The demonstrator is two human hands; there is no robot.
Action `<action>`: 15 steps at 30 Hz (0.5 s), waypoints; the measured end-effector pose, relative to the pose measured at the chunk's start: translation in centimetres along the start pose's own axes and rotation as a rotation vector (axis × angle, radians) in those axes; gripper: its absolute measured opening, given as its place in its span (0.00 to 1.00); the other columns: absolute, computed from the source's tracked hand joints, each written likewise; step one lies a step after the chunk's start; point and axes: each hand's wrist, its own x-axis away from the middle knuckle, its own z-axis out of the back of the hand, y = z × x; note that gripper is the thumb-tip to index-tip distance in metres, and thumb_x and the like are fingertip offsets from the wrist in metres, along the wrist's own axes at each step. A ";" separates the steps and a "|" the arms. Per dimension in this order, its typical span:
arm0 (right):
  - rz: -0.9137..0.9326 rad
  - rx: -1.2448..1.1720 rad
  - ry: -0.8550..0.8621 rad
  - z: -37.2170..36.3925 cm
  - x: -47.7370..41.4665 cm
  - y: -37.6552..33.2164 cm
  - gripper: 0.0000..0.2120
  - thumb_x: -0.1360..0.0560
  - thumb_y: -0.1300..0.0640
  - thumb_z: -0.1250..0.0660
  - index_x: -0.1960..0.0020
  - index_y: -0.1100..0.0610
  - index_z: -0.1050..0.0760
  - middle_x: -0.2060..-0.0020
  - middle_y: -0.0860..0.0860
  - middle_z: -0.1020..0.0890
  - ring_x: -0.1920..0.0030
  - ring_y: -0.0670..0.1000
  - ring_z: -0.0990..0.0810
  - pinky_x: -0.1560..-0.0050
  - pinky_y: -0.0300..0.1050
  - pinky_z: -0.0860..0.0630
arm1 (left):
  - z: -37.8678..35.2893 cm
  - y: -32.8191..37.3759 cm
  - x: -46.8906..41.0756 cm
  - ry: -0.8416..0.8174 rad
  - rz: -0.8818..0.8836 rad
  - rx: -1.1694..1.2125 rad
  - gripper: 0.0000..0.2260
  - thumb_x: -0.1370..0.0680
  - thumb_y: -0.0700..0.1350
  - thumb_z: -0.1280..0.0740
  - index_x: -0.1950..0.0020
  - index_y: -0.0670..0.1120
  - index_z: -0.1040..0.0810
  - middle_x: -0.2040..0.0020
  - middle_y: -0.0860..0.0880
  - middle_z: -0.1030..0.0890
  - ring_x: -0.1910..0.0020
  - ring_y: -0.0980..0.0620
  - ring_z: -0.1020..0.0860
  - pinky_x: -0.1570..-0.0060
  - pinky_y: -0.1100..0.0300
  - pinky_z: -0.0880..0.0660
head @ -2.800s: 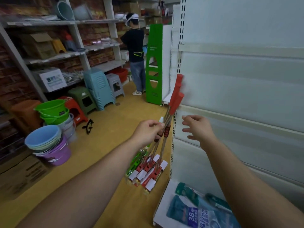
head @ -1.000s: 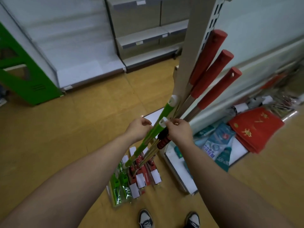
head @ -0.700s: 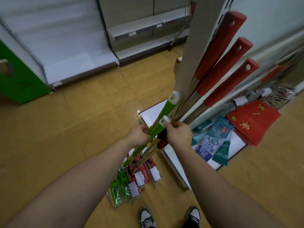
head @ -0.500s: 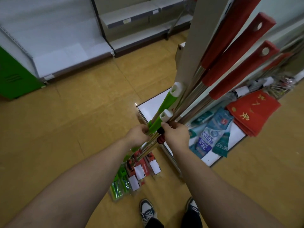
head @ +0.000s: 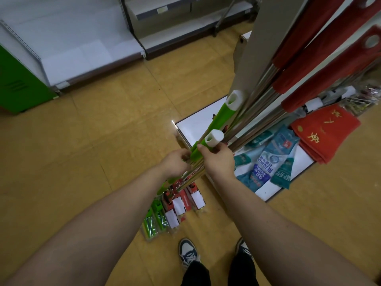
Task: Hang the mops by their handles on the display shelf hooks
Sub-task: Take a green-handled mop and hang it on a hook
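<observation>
The bundled mops point(head: 220, 117) stand upright, heads on the floor point(head: 103, 141), their red and green handle tops rising above my grip. My left hand point(head: 175, 163) and right hand point(head: 218, 159) clasp the shafts side by side.

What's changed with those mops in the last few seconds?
The right hand, open and reaching toward the shelf before, has come onto the mop bundle and grips it beside the left hand. The left hand still holds it; the mop heads still rest on the floor.
</observation>
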 end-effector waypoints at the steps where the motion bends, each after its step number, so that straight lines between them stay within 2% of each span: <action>1: 0.012 0.006 -0.016 -0.2 0.2 0.0 0.20 0.23 0.48 0.26 0.35 0.56 0.22 0.51 0.48 0.19 0.49 0.52 0.19 0.49 0.46 0.26 | 0.2 -0.2 0.2 0.013 0.003 -0.003 0.18 0.21 0.40 0.30 0.31 0.48 0.23 0.41 0.49 0.20 0.44 0.44 0.19 0.48 0.52 0.22; 3: 0.017 0.014 -0.058 -1.0 0.6 -0.1 0.21 0.24 0.48 0.24 0.35 0.55 0.23 0.49 0.48 0.18 0.47 0.53 0.18 0.51 0.46 0.25 | 0.7 -0.9 0.6 0.017 0.014 -0.002 0.19 0.21 0.39 0.30 0.31 0.48 0.24 0.42 0.50 0.21 0.44 0.46 0.20 0.48 0.51 0.22; 7: 0.034 0.082 -0.179 -2.4 2.1 -0.4 0.24 0.24 0.49 0.24 0.33 0.54 0.27 0.49 0.46 0.21 0.50 0.49 0.22 0.53 0.44 0.27 | 1.5 -3.1 2.1 -0.003 0.032 0.003 0.18 0.22 0.43 0.29 0.32 0.51 0.24 0.38 0.50 0.17 0.43 0.48 0.18 0.43 0.48 0.19; 11: 0.100 0.128 -0.232 -3.5 3.8 -0.5 0.16 0.25 0.49 0.24 0.43 0.51 0.26 0.57 0.43 0.21 0.57 0.44 0.21 0.60 0.39 0.27 | 2.1 -5.9 4.1 0.021 0.025 -0.037 0.14 0.19 0.44 0.33 0.33 0.51 0.22 0.39 0.49 0.16 0.49 0.47 0.19 0.51 0.52 0.21; 15: 0.143 0.154 -0.235 -4.5 5.9 -0.7 0.17 0.25 0.47 0.24 0.41 0.51 0.25 0.50 0.48 0.18 0.53 0.48 0.19 0.63 0.38 0.28 | 2.9 -7.2 5.8 0.029 0.018 -0.058 0.12 0.19 0.44 0.31 0.36 0.51 0.22 0.37 0.46 0.17 0.41 0.44 0.19 0.41 0.50 0.21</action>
